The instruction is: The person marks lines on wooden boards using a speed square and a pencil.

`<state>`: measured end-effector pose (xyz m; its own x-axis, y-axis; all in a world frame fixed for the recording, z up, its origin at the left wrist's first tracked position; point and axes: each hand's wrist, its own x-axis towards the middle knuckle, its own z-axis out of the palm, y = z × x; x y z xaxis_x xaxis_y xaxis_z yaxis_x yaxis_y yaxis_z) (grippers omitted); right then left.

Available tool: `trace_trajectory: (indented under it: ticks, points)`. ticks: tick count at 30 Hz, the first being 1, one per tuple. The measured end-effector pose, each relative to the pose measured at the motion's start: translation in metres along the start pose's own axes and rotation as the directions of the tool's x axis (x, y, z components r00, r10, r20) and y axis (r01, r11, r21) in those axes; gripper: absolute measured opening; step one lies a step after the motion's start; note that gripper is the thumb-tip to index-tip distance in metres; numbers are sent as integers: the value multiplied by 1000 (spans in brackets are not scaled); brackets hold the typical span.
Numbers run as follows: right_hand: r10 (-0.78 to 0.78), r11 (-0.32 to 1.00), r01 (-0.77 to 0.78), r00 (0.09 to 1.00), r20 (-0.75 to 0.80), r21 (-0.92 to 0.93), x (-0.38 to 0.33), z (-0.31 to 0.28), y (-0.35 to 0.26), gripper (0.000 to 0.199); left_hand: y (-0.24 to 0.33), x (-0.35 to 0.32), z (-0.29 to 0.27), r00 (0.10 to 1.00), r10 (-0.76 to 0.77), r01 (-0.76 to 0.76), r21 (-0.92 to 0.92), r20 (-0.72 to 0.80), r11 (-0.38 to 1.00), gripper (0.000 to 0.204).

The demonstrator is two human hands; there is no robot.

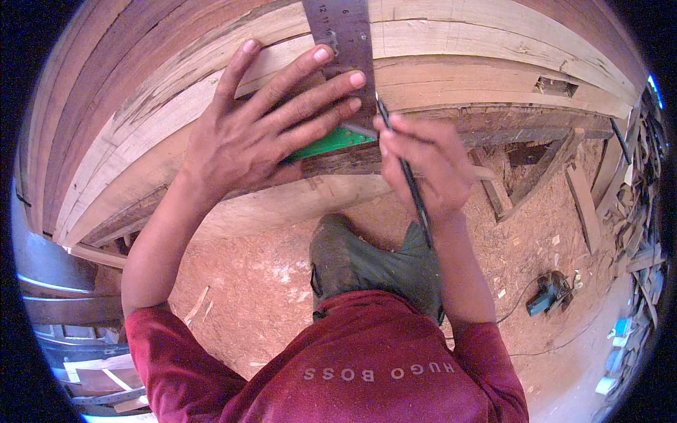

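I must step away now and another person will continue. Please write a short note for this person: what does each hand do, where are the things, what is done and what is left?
Left hand: spread flat, pressing the try square onto the stacked wooden planks; its metal blade lies up across the wood, its green stock sits at the front edge.
Right hand: holds a dark pencil, tip at the blade's right edge.
Done: square is placed and held, pencil at the blade.
Left: no drawn line is visible on the wood, so it seems the mark is not yet made.
A blue power tool lies on the sawdust floor, to the right.
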<state>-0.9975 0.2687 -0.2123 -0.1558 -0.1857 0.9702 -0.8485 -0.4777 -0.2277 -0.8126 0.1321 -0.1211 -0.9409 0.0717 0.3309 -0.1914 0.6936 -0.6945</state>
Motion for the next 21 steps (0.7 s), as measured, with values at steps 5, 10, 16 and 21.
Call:
trace_trajectory:
  ticks: [5,10,16,21]
  points:
    - [137,991,-136,987,81,-16,-38,-22,-4,24,-2,1,-3,999,32,-32,30,10,999,93]
    - [56,990,-60,998,-33,-128,1,-29,-12,23,0,1,2,998,25,-21,80,-52,997,88]
    - [-10,995,2,997,-83,-96,26,-22,-5,21,1,5,0,998,28,-25,62,-58,998,83]
    - [-41,999,40,991,-126,-13,33,-8,0,22,1,-1,6,995,15,-2,117,-103,993,83]
